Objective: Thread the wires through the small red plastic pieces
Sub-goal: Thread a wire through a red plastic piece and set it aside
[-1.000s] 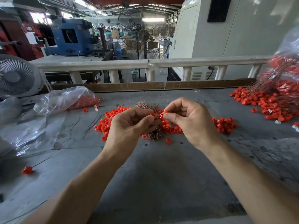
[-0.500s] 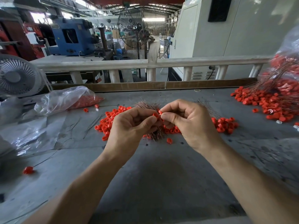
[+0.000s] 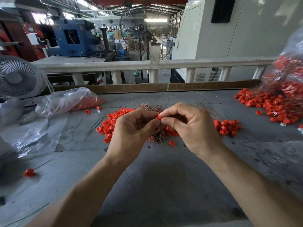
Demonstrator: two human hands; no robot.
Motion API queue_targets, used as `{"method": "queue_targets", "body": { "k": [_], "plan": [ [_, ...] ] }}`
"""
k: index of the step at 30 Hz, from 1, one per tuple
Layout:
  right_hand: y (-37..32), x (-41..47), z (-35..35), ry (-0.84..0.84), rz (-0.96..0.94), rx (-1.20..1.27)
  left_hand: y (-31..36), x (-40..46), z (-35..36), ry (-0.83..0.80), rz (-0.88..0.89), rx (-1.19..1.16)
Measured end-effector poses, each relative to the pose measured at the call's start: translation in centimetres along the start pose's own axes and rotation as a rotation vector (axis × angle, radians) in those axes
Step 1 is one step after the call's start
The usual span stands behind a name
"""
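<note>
Counts on the grey surface: two hands, three red heaps, two wire bundles, two bags, two fans.

Two hands are working, the left hand and the right hand, sharing one red piece between their fingertips. Three heaps of red pieces are lying there, too many to count singly: one mid-surface, one smaller beside it, one at the right edge. Two wire bundles are showing: one behind the hands, one right of them. One wired piece is sitting alone near the left edge. Two clear bags are resting, one at the back left, one at the right edge. Two fans are standing: one small, one large.
</note>
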State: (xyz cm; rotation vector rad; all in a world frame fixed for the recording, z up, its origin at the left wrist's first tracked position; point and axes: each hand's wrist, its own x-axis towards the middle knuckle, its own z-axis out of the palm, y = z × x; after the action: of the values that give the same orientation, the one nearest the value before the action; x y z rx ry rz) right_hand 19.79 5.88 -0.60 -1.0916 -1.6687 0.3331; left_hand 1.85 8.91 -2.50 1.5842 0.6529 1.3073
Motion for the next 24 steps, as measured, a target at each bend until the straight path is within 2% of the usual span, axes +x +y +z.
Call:
{"method": "queue_targets", "body": {
  "k": [12, 18, 21, 24],
  "plan": [
    [0.0, 0.0, -0.1, -0.023, -0.074, -0.016, 0.0, 0.0, 0.0, 0.002, -0.021, -0.023],
    [0.0, -0.2, 0.8, 0.028, -0.251, -0.264, 0.3, 0.2, -0.1, 0.067, -0.123, -0.158],
    [-0.2, -0.4, 1.9, 0.118, -0.298, -0.416, 0.4, 0.2, -0.2, 0.072, -0.161, -0.207],
    [-0.2, -0.4, 2.3, 0.184, -0.322, -0.458, 0.3, 0.2, -0.3, 0.06, -0.205, -0.242]
  ]
}}
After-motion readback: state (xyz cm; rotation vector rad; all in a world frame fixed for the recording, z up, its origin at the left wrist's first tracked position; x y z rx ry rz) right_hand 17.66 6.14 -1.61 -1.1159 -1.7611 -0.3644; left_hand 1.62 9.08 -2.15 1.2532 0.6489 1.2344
